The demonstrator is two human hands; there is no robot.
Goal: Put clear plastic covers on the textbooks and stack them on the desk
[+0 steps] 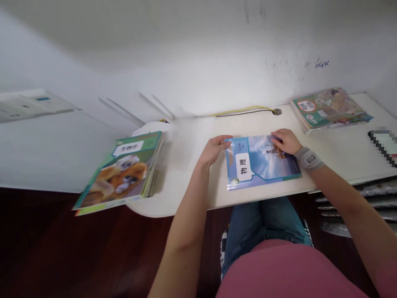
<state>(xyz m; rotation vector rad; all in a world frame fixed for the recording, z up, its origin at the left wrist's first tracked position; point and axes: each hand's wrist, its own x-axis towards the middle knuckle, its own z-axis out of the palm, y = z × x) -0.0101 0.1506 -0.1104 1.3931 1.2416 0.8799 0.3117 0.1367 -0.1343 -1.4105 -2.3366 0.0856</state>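
A blue physics textbook lies sideways on the white desk in front of me, its cover facing up. My left hand is closed on the book's left edge near the far corner, the thumb on the cover. At the far right corner, my right hand grips the book, with its thumb over the cover and the other fingers curled at the far edge. A grey band is around the right wrist.
On the desk's left end, a stack of textbooks with a biology book on top juts past the edge. Another stack of books stands at the back right. A pixelated phone-like object lies far right. Cables run along the wall into a hole.
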